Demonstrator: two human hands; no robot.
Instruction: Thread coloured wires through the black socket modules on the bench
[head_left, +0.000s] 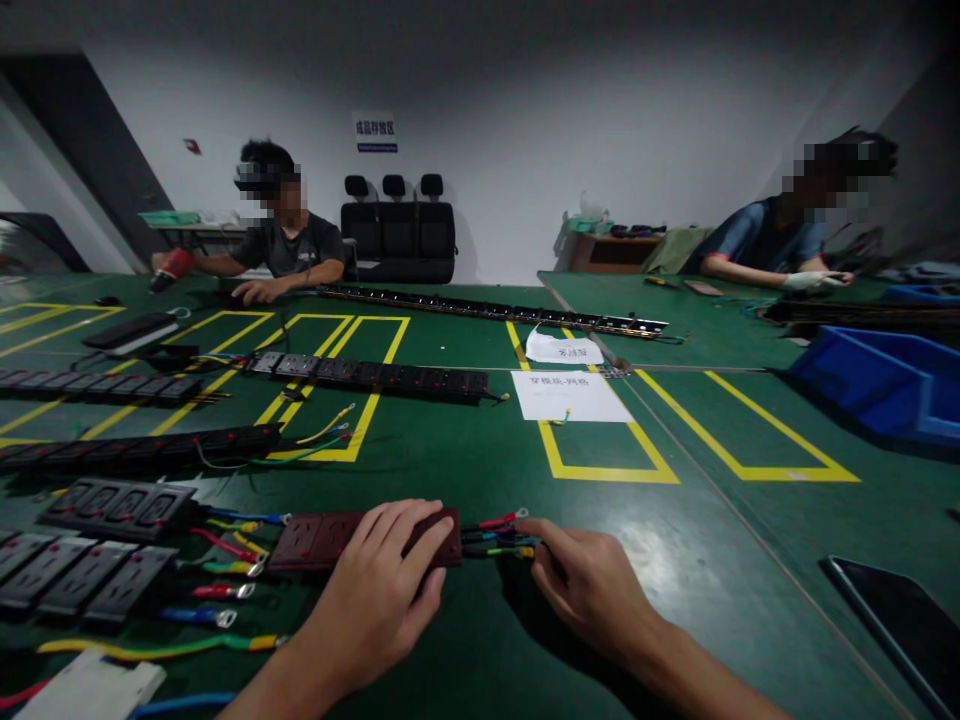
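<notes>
A dark red socket strip (311,540) lies on the green table, with short wires (495,522) coming out of its right end and ring terminals on their tips. My left hand (394,575) rests over the strip's right half, its fingers wrapped over the top. Beside the wire ends is my right hand (581,575), fingers bent, its index fingertip and thumb at the terminals. Whether it pinches a wire cannot be made out. Black socket modules (124,508) with coloured wires and ring terminals lie to the left of the strip.
Long black socket strips (367,375) lie across the table (450,450). Paper sheets (570,396) are at the centre, a blue bin (885,385) and a phone (900,625) on the right. Across the table, one person holds a red drill (174,268); another works at the far right.
</notes>
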